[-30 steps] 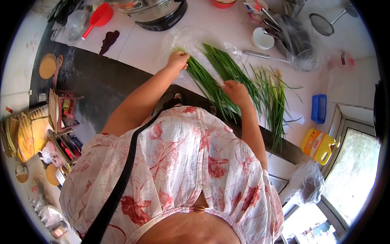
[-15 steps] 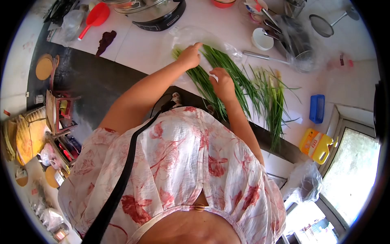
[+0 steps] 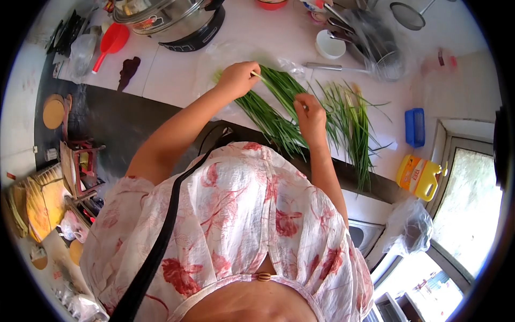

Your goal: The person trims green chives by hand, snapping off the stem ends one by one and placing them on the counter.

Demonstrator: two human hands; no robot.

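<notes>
My left hand pinches the pale end of some green stalks at the upper end of the middle bunch. Over the lower part of that bunch is my right hand, its fingers curled in; what they hold, if anything, is too small to make out. Another green bunch lies nearer my body, below my left hand. Looser stalks with pale and yellowish ends spread to the right of my right hand. A clear plastic sheet lies under the upper ends of the bunches.
A steel pot stands at the back, with a red ladle and dark cloth to its left. Behind the greens are a white bowl and a strainer. A blue basket and yellow jug are at the right.
My left hand has moved from the near bunch's upper end to the middle bunch and closed on stalk ends. My right hand, more open half a second ago, has curled. The view has shifted slightly.
</notes>
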